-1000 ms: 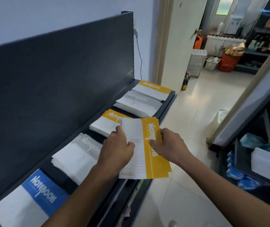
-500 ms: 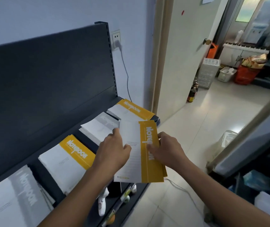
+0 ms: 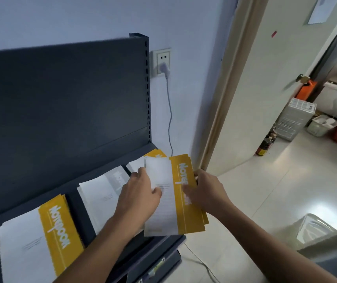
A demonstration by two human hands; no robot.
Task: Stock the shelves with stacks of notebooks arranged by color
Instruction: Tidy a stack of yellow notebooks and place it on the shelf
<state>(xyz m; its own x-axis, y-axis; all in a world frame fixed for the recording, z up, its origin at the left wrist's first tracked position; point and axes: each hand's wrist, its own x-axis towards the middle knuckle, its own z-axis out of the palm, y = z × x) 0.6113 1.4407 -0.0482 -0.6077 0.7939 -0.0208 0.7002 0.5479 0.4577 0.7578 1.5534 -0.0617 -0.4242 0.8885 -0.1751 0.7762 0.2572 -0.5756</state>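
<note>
A stack of yellow-and-white notebooks [image 3: 180, 209] hangs in the air over the right end of the dark shelf [image 3: 77, 203]. My left hand [image 3: 138, 198] grips its white left side and my right hand [image 3: 206, 189] grips its yellow right edge. On the shelf lie a yellow notebook stack [image 3: 41, 240] at the left, a grey-and-white stack [image 3: 102, 189] in the middle, and another yellow stack [image 3: 153, 155] at the far right end, mostly hidden behind the held notebooks.
The shelf's dark back panel [image 3: 61, 99] rises behind the stacks. A wall socket with a plugged cable [image 3: 163, 62] is just right of it. An open doorway [image 3: 235, 88] leads to a tiled floor with a bottle [image 3: 265, 144], crates and baskets.
The view has swung right along the shelf; the blue stack has left the frame. Both hands carried the yellow stack toward the shelf's right end, over the far yellow stack.
</note>
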